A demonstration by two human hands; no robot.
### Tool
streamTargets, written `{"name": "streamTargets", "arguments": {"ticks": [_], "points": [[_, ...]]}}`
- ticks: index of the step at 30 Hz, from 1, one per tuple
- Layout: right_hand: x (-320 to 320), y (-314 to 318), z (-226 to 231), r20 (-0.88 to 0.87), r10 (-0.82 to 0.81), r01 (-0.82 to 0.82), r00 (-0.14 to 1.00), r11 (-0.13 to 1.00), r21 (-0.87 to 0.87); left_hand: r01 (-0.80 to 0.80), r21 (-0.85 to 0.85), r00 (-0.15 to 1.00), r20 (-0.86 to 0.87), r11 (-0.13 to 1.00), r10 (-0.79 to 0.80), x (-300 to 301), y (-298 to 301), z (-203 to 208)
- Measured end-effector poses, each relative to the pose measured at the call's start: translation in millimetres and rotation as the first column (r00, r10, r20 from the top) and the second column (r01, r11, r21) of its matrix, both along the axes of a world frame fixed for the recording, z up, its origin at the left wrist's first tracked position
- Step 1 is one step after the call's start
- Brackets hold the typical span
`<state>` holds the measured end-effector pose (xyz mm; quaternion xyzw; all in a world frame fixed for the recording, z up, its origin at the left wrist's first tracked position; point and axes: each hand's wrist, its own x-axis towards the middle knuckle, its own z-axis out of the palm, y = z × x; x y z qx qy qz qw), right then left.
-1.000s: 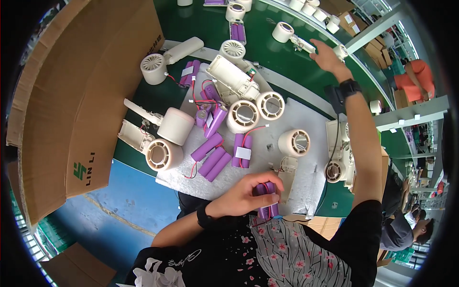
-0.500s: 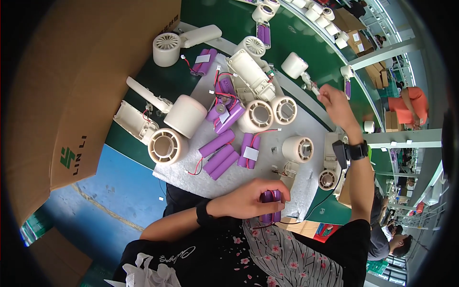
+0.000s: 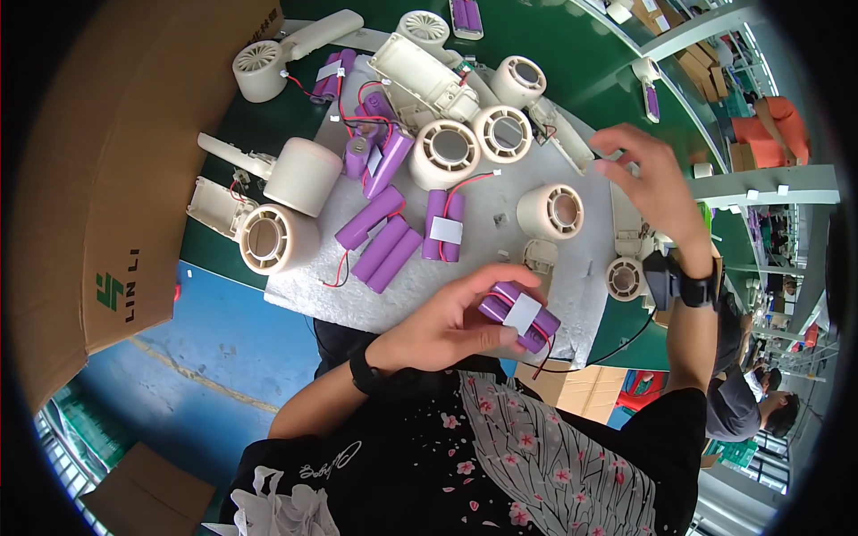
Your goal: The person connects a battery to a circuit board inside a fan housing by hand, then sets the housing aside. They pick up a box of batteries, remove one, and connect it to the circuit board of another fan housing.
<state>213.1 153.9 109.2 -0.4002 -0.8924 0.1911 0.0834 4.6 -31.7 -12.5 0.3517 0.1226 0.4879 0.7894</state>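
Note:
My left hand (image 3: 433,326) grips a battery pack (image 3: 521,314) of purple cells with a white label and red and black wires, in front of my chest. My right hand (image 3: 657,183) is open with its fingers apart, just right of the open handle (image 3: 563,138) of a white handheld fan (image 3: 519,83). Left of the fan lie round fan heads (image 3: 502,134) and an open white handle shell (image 3: 427,79). Several purple battery packs (image 3: 386,259) with wires are spread over the white foam sheet (image 3: 487,237). One labelled pack (image 3: 444,228) lies nearest the held one.
A large cardboard box (image 3: 116,179) stands on the left beside the green table (image 3: 572,54). More fan parts lie at the left (image 3: 277,246) and right (image 3: 626,279) table edges. A black cord (image 3: 617,355) runs below my right wrist. Other people are farther off at the right.
My right hand has let go of the fan, which now lies among the other parts. My left hand has turned the battery pack so its white label shows. The whole view has shifted.

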Motion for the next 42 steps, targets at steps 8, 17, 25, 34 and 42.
{"name": "streamTargets", "arguments": {"ticks": [8, 17, 25, 34, 42], "points": [[10.1, -107.4, 45.0, -0.128, 0.004, -0.077, 0.992, 0.820, -0.567, -0.223, 0.331, 0.911, -0.264, 0.917, 0.317, 11.9, -7.2, 4.7], [26.4, -162.4, -50.8, -0.748, -0.323, -0.186, 0.580, 0.841, -0.508, -0.586, 0.102, 0.804, -0.057, 0.804, 0.592, 56.3, -8.3, 26.0], [42.3, -165.9, -92.0, -0.756, -0.649, -0.109, 0.080, 0.748, -0.654, -0.435, 0.611, 0.599, -0.352, 0.661, 0.720, 61.1, -6.6, 22.3], [26.8, -161.2, -80.0, -0.665, -0.746, -0.415, -0.020, 0.612, -0.674, -0.214, 0.822, 0.500, -0.371, 0.527, 0.783, 54.6, -5.2, 15.7], [33.4, -131.8, -63.1, -0.651, -0.708, -0.129, 0.272, 0.644, -0.754, -0.218, 0.808, 0.081, -0.544, 0.547, 0.835, 32.5, 16.6, 8.4]]}}
